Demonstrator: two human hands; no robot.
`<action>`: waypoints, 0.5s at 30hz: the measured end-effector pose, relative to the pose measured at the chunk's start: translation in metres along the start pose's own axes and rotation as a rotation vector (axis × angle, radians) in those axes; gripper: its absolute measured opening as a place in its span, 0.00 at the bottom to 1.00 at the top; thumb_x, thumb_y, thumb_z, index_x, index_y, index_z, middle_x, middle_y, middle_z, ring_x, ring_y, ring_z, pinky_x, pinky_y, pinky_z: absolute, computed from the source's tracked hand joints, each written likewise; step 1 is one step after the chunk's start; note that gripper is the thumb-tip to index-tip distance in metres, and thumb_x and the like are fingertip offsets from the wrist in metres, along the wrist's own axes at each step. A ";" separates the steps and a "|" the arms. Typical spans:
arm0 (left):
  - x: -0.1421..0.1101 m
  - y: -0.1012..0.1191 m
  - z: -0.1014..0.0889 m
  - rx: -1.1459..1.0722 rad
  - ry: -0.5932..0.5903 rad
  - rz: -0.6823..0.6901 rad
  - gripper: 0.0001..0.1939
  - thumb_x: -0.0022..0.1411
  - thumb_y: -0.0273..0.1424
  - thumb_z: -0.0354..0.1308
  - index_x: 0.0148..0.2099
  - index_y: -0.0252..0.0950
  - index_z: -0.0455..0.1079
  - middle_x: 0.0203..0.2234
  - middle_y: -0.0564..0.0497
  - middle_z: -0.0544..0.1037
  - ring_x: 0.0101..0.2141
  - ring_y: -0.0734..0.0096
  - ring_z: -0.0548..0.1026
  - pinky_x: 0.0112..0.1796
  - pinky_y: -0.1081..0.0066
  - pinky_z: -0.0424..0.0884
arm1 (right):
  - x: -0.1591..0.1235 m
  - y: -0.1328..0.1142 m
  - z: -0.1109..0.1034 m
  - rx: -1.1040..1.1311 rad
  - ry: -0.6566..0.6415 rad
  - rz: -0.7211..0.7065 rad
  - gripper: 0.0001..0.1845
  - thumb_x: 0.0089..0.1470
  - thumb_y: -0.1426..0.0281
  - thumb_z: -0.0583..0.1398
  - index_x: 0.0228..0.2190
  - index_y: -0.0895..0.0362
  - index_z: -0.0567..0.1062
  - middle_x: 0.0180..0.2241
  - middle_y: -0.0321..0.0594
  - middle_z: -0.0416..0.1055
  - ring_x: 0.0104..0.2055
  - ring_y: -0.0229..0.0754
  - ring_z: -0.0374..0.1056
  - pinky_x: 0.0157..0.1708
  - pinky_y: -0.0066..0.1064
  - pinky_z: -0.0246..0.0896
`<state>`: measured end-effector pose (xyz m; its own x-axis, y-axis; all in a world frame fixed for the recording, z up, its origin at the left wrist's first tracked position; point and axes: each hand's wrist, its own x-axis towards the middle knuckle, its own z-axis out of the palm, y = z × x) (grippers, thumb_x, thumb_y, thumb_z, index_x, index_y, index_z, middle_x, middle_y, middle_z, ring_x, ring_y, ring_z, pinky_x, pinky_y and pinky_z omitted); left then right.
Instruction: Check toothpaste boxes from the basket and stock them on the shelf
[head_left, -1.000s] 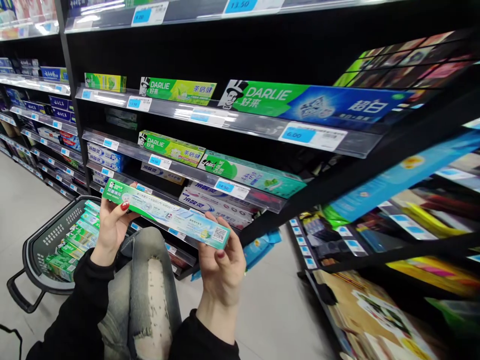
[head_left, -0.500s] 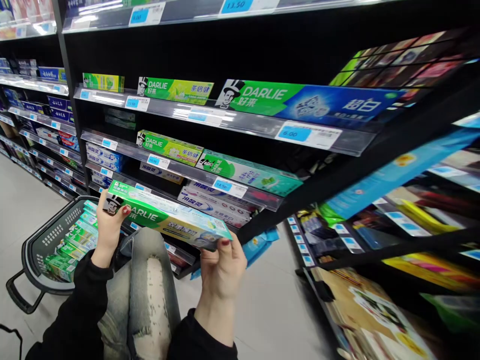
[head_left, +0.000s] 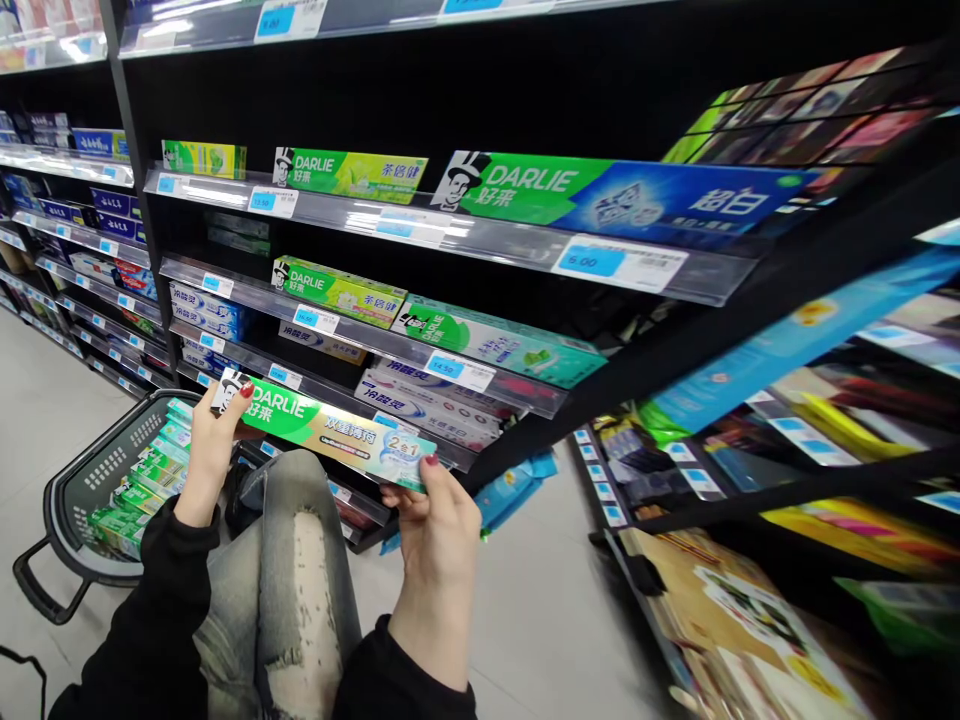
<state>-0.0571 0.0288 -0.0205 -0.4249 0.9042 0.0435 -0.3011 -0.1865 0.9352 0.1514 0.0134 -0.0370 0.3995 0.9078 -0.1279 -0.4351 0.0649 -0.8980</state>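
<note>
Near a dark plastic basket (head_left: 94, 482), left hand (head_left: 204, 450) and right hand (head_left: 441, 525) pinch a likely light, crushable, long green-gold cardboard box (head_left: 322, 430), sensibly by its ends.

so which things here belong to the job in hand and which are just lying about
Job in hand:
DARLIE box, held by left hand and right hand
basket with green boxes, probably

Apparently just about:
blue packet
6.00 price label
navy boxes

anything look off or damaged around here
Nothing looks spilled or clearly damaged; the long box between the left hand and right hand shows no obvious dent. Slightly odd: a blue packet sticks out low by the end of the shelf, and what supports it is hidden.
</note>
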 end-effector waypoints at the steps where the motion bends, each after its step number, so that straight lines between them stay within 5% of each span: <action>1: 0.000 0.000 0.000 0.002 0.001 -0.010 0.23 0.44 0.46 0.69 0.35 0.34 0.70 0.22 0.53 0.75 0.21 0.67 0.75 0.22 0.69 0.75 | 0.000 0.000 0.000 -0.002 0.001 0.004 0.30 0.22 0.49 0.73 0.23 0.58 0.73 0.17 0.32 0.70 0.14 0.33 0.64 0.13 0.24 0.60; 15: 0.001 0.001 0.000 0.015 -0.003 -0.037 0.24 0.42 0.46 0.69 0.35 0.34 0.69 0.22 0.53 0.74 0.21 0.65 0.75 0.22 0.67 0.74 | -0.002 -0.001 -0.002 -0.030 -0.014 -0.003 0.27 0.30 0.51 0.72 0.26 0.58 0.74 0.17 0.32 0.71 0.15 0.32 0.63 0.13 0.23 0.56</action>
<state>-0.0582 0.0298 -0.0198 -0.4110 0.9116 0.0100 -0.3041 -0.1474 0.9412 0.1523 0.0106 -0.0370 0.3895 0.9133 -0.1191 -0.4094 0.0558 -0.9106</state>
